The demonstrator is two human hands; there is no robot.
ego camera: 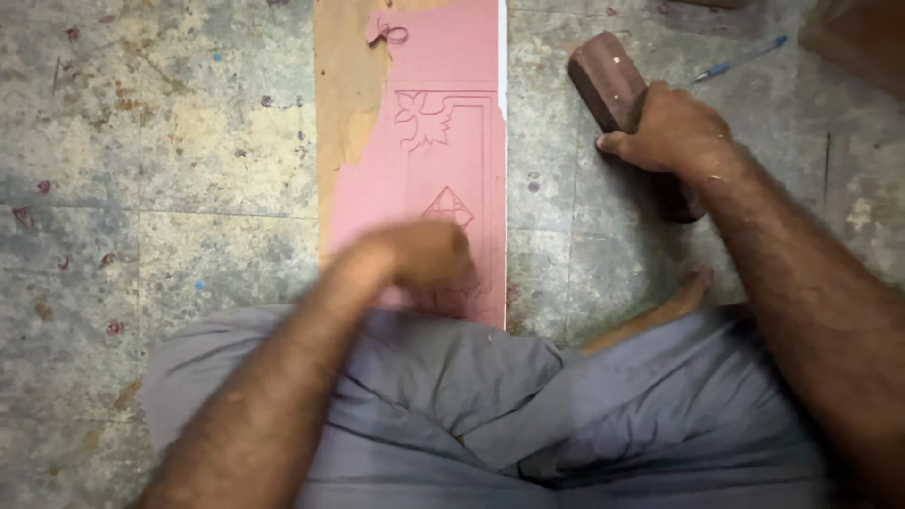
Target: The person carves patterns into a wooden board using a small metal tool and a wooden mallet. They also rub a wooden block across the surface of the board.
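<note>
A seated woodcarver's right hand point(671, 127) grips a dark wooden mallet point(611, 90) on the floor just right of the pink-painted carved board point(452, 160). The blurred left hand point(424, 254), fisted over the board's near end, hides its contents; a glancing blow could mar the carved pattern.

The carved board point(443, 160) is wood under matt pink paint, bare and tan along its left edge. The mallet point(613, 90) is dark, smooth-worn wood. The floor point(170, 170) is rough, stained stone tile.
</note>
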